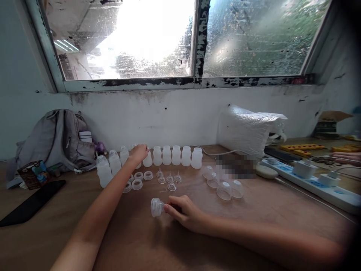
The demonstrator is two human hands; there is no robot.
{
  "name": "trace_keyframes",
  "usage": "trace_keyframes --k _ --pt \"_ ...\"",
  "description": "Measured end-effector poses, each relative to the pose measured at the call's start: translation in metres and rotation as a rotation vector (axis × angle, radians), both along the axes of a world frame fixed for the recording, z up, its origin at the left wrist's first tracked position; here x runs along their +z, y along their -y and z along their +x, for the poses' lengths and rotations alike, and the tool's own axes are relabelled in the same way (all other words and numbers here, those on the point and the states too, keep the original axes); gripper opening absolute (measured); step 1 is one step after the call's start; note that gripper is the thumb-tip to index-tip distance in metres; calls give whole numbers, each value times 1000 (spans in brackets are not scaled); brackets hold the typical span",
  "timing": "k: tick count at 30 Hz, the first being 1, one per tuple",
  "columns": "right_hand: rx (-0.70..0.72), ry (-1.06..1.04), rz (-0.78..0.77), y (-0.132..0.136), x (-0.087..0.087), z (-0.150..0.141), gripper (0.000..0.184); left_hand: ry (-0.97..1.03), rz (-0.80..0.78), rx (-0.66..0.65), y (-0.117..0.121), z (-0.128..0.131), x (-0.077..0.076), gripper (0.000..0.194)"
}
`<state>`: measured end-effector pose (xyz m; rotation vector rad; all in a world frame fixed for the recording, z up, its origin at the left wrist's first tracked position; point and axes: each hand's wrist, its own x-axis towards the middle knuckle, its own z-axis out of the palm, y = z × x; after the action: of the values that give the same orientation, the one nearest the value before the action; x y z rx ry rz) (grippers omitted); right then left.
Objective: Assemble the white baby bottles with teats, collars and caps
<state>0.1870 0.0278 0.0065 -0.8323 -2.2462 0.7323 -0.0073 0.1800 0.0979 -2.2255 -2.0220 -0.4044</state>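
The brown tabletop (pixel 126 233) ran back to a wall, its far edge taken up by a grey backpack (pixel 63 139) at the left and a silvery bag (pixel 245 130) right of centre. A long white power strip (pixel 313 184) slanted along the right side, and a flat black slab (pixel 32 203) lay at the left. The left hand (pixel 138 152) reached in to the row of milky bottles (pixel 176 155) near the wall; whether its bent fingers gripped one could not be told. The right hand (pixel 187 213) pinched a clear nipple-and-ring (pixel 156 207) by its tip, above the surface, with room leftward and toward the near side. Several clear domes (pixel 224 192) stood short of the power strip. Loose rings (pixel 137 185) and nipples (pixel 169 178) lay between bottles and right hand, a narrow gap separating the two groups.
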Motion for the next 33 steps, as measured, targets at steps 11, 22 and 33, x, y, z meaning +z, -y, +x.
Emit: trace_keyframes --k 11,22,33 --pt "-229 -564 -502 -13 1 1 29 134 -69 -481 91 -5 22 30" --pt "-244 -607 -596 -21 -5 -3 30 1167 -190 -610 117 12 -84 69" --pt "-295 -751 -515 -22 -7 -1 26 1081 -153 -505 122 10 -88 55"
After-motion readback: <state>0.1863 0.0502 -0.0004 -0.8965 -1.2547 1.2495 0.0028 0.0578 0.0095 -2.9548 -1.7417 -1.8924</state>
